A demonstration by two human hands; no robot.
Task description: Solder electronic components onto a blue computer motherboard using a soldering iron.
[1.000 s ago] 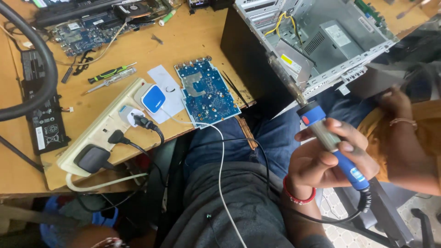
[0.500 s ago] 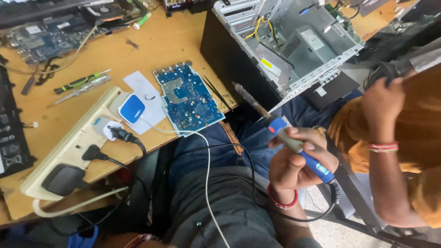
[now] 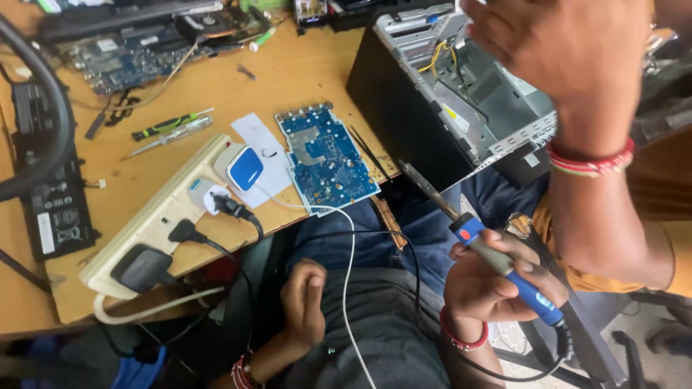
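Note:
My right hand point(image 3: 490, 292) grips the blue handle of a soldering iron point(image 3: 497, 263) over my lap, its dark tip point(image 3: 418, 180) pointing up-left toward the desk edge. My left hand point(image 3: 303, 302) rests on my grey shirt, holding nothing, fingers loosely curled. A blue circuit board point(image 3: 326, 158) lies at the desk's near edge, left of the iron's tip. A white cable point(image 3: 349, 274) runs from the desk down across my lap.
Another person's arm point(image 3: 577, 86) with a red bracelet reaches across an open computer case point(image 3: 461, 94). A cream power strip point(image 3: 155, 216) holds black plugs and a blue-white charger point(image 3: 241, 167). Screwdrivers point(image 3: 169, 130), a laptop battery point(image 3: 50, 180) and boards lie on the wooden desk point(image 3: 303, 65).
The other person's arm has risen from beside my right hand to high over the computer case. My left hand has come into view on my lap. The soldering iron stays gripped.

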